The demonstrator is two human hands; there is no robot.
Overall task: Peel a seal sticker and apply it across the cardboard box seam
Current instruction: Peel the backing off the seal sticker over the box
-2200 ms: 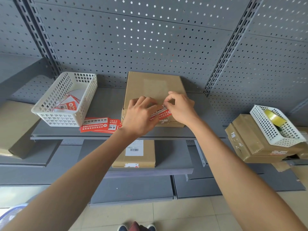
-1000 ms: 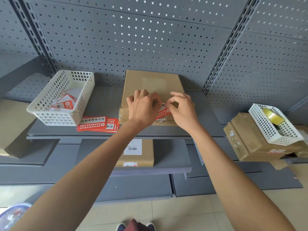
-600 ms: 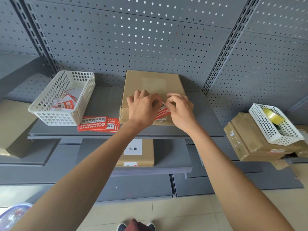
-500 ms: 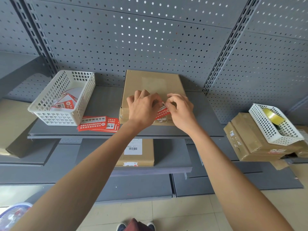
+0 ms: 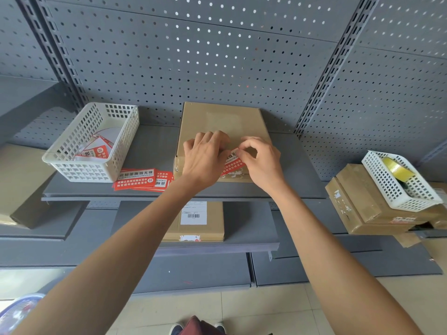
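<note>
A grey perforated metal back panel [image 5: 217,52] fills the upper half of the frame, and a grey metal shelf [image 5: 154,146] runs across the middle. A flat brown cardboard box [image 5: 221,119] is seen at the centre of the frame, lying on that shelf with its far edge against the panel. At the left of the frame a white plastic lattice basket [image 5: 96,141] stands on the same shelf, with loose red-and-white papers inside. At the right edge of the frame a second white lattice basket [image 5: 399,182] holding a yellow tape roll [image 5: 396,169] is tilted on a stack of brown cartons [image 5: 362,204]. Below centre, a smaller brown labelled box [image 5: 196,221] lies on a lower shelf. The left hand [image 5: 205,163] is laid over the near edge of the central box, its fingers bent and pressing down on the left part of the red seal sticker [image 5: 233,164]. The right hand [image 5: 262,163] is beside it, thumb and forefinger curled and pinching the sticker's right part. The sticker lies over the box's near top edge, between the two hands. Just left of the box, a fanned pile of red sticker sheets [image 5: 142,178] rests on the shelf.
</note>
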